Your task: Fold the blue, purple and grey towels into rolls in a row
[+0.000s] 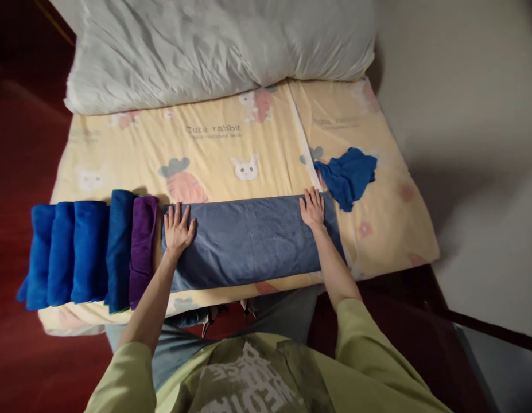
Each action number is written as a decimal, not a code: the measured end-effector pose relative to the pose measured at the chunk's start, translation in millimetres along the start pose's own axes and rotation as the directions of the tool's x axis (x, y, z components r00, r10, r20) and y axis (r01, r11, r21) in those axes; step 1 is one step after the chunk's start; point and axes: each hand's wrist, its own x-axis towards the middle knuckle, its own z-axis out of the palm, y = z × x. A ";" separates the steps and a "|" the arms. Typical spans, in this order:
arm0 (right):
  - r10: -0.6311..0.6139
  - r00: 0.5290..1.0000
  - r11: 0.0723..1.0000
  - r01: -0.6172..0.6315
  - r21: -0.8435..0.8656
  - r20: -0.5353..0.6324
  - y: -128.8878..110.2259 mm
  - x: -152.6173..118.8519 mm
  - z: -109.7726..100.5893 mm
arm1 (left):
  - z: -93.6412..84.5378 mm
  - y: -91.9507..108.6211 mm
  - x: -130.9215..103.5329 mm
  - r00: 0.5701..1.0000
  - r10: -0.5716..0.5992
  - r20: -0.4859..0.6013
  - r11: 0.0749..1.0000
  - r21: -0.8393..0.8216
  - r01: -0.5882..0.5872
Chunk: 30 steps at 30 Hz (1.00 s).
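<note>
A grey-blue towel (pixel 248 241) lies spread in a long flat rectangle on the bed, in front of my body. My left hand (pixel 178 229) rests flat on its left end, fingers spread. Near the far right corner, my right hand (pixel 313 209) presses on the towel with its fingers stretched out. Just beyond that hand is a crumpled blue cloth (pixel 349 175). To the left of the towel stands a purple rolled towel (pixel 143 249), side by side with a dark teal-blue roll (pixel 120 246) and several bright blue rolled towels (pixel 90 249).
The yellow bed sheet (pixel 218 155) carries rabbit and carrot prints and a white strip. A large whitish bundle (pixel 222 51) lies across the far side. A pale wall (pixel 472 126) stands at the right, and the dark red floor (pixel 16 172) shows at the left.
</note>
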 end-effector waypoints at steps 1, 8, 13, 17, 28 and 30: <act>0.048 0.999 0.999 -0.048 -0.004 -0.001 3.7 3.5 0.9 | 0.9 -3.1 0.8 1.000 -0.015 -0.014 1.000 0.007 0.015; 0.136 0.991 0.991 -0.136 -0.011 0.004 19.6 20.1 0.2 | -4.9 -16.6 12.1 0.992 -0.091 -0.091 0.996 0.014 0.093; 0.091 0.996 0.996 -0.091 0.019 -0.001 20.4 14.9 -8.8 | -11.3 -14.1 9.1 0.992 -0.103 -0.067 0.995 -0.008 0.103; 0.004 1.000 0.999 -0.005 -0.041 -0.013 28.4 -45.5 -23.1 | -18.6 -7.4 -43.3 0.996 -0.076 -0.038 0.997 -0.001 0.076; 0.048 0.999 0.993 -0.050 -0.105 -0.020 64.8 -177.9 -27.7 | -21.4 -7.9 -146.3 0.997 -0.073 -0.038 0.997 -0.027 0.072; 0.080 0.997 0.990 -0.081 -0.111 -0.016 55.6 -174.7 -29.1 | -24.4 -6.2 -140.7 0.997 -0.073 -0.039 0.997 -0.025 0.072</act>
